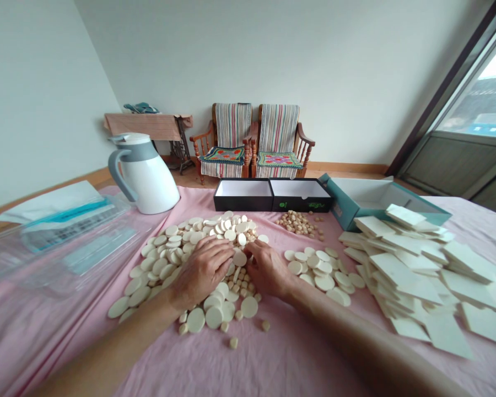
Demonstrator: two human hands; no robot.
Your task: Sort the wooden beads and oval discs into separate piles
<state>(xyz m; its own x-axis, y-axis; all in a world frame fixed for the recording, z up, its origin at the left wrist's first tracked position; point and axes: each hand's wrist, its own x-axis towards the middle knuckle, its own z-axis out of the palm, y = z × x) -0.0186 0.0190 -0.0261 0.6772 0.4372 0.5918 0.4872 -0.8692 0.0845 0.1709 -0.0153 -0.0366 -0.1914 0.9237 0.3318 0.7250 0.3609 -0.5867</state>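
A broad heap of pale round wooden discs (165, 267) mixed with small wooden cubes (243, 284) lies on the pink cloth. My left hand (204, 270) rests on this heap with its fingers stretched out flat over the discs. At the heap's right side, my right hand (268, 267) has its fingers curled down among the pieces. Its fingertips are partly hidden, so what they pinch cannot be made out. Beyond my right hand is a separate group of discs (324, 273), and behind that a small pile of cubes (298, 223).
A black box with two white-lined halves (243, 204) stands at the back, beside a teal open box (345, 207). Square wooden tiles (405, 270) are piled at right. On the left stand a white-and-grey jug (155, 184) and clear plastic packaging (78, 237). Chairs (231, 132) are beyond the table.
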